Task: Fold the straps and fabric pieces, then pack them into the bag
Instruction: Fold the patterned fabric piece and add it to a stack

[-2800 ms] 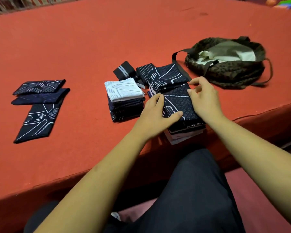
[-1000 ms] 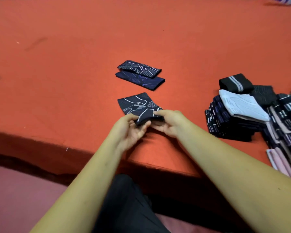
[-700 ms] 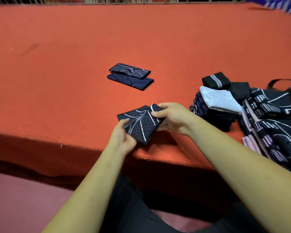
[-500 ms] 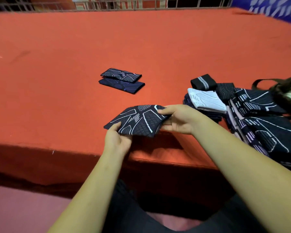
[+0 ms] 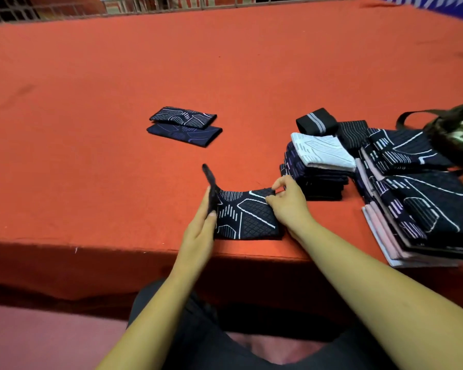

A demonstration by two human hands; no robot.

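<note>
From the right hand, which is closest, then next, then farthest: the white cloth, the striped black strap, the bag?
1. white cloth, atop the stack beside the right hand
2. striped black strap, behind that stack
3. bag, far right edge

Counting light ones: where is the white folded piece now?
In the head view, right of centre, the white folded piece tops a dark folded stack, just in front of the rolled black strap.

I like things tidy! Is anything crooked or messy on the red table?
Yes. The big stack on the right looks slumped: its layers fan out sideways, right at the table edge. The dark piece in front has one end sticking up, held by the left hand.
</note>
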